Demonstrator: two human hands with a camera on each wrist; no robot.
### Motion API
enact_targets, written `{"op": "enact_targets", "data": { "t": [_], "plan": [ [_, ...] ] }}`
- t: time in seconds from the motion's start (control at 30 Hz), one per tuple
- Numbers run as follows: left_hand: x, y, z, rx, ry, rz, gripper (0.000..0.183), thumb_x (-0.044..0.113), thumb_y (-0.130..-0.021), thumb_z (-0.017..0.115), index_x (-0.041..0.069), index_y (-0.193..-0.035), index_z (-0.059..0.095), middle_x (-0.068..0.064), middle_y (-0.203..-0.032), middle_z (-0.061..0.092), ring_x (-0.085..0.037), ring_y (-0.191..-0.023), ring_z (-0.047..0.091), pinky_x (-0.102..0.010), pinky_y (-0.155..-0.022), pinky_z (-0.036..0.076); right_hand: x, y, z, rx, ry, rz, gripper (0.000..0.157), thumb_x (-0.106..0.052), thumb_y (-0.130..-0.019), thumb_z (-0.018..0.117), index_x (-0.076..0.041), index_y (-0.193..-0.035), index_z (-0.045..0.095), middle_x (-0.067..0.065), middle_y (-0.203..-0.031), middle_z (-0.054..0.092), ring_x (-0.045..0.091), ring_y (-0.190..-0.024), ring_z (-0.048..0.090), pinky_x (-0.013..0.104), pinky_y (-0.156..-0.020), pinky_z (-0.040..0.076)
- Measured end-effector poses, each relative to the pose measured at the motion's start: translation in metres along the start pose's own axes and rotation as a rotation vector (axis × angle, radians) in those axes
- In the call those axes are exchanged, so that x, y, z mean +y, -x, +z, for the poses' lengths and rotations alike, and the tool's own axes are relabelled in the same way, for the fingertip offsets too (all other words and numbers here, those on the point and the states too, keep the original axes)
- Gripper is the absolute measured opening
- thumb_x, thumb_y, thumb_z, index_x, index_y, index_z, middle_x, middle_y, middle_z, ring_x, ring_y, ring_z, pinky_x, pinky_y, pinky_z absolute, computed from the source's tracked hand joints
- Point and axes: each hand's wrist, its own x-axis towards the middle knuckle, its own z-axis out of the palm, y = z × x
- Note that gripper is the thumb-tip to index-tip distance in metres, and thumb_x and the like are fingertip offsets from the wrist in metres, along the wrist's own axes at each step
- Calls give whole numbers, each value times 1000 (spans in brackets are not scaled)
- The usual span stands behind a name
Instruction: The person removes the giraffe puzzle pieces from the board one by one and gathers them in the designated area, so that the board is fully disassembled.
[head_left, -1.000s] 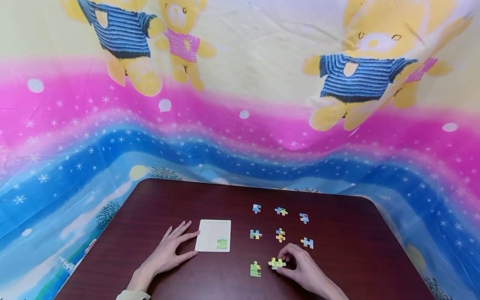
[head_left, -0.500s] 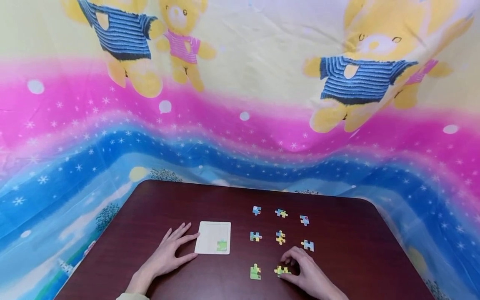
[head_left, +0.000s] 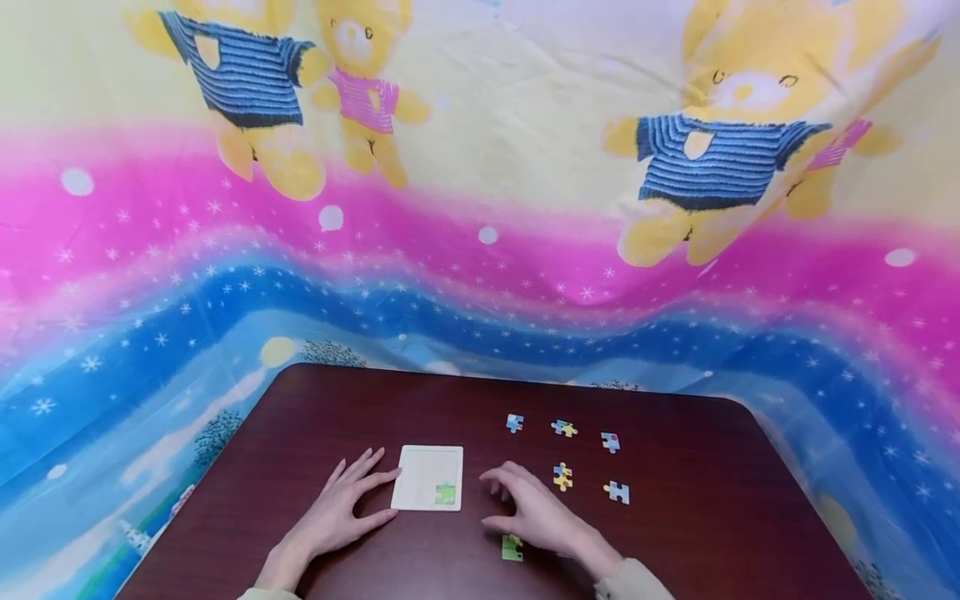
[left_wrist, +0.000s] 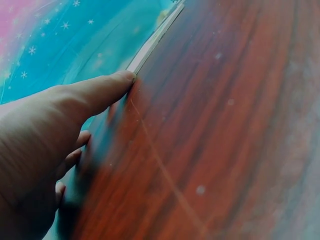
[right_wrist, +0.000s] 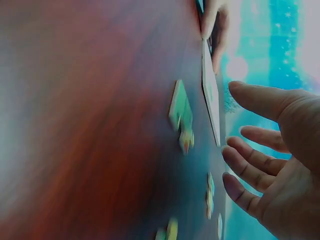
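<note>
A white square puzzle board (head_left: 417,475) lies on the table with one green jigsaw piece (head_left: 445,493) in its lower right corner. My left hand (head_left: 339,508) touches the board's left edge with thumb and forefinger, its fingers extended. To the right of the board, my right hand (head_left: 536,512) hovers over the loose pieces, fingers apart and holding nothing. A green loose piece (head_left: 512,548) shows partly below it. In the right wrist view, a blurred yellow-green piece (right_wrist: 168,231) lies at the bottom; the right hand and wrist hide it in the head view.
More loose pieces lie beyond the right hand: a blue one (head_left: 514,423), a blue-yellow one (head_left: 565,428), a blue-red one (head_left: 611,442), a yellow one (head_left: 562,477) and a light blue one (head_left: 617,492). A patterned cloth (head_left: 480,292) hangs behind the dark table (head_left: 720,517).
My right hand has set the yellow-green jigsaw piece down, let go of it and moved left toward the board. The left hand stays at the board's edge.
</note>
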Motion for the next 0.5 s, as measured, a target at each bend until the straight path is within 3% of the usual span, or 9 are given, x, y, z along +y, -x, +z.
{"op": "enact_targets", "data": {
  "t": [0.37, 0.5],
  "plan": [
    [-1, 0, 4, 9, -6, -5, 59, 50, -95, 83, 26, -148, 72, -17, -170, 51, -44, -164, 38, -78, -128, 23, -9, -52, 32, -44, 95, -2, 52, -27, -91, 92, -4, -134, 72, 3, -113, 65, 5, -92, 53, 20, -84, 51],
    [-1, 0, 4, 19, -3, 4, 59, 50, -95, 83, 26, -147, 72, -17, -170, 51, -44, -164, 39, -78, -128, 24, 6, -59, 49, -10, 87, -31, 45, -31, -91, 93, -10, -126, 75, -1, -112, 63, 5, -95, 52, 25, -85, 51]
  ]
}}
